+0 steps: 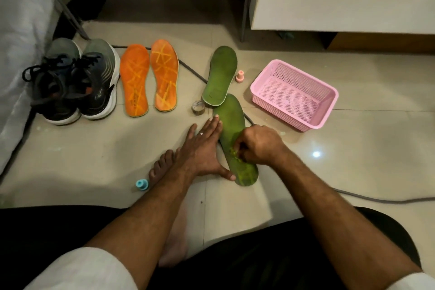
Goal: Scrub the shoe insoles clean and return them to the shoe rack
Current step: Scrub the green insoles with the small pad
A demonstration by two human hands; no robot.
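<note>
Floor tiles (131, 148) carry the near green insole (231, 125), its toe end overlapping the second green insole (220, 73). The left hand (202, 148) lies flat with straight fingers along its left edge, thumb at the heel. The right hand (259, 146) is curled, knuckles up, over its middle; what it grips, I cannot tell

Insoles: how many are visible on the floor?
4. Two orange foam insoles lie beside the dark sneakers; one green insole lies near the pink basket; another green insole lies under both hands.
</note>
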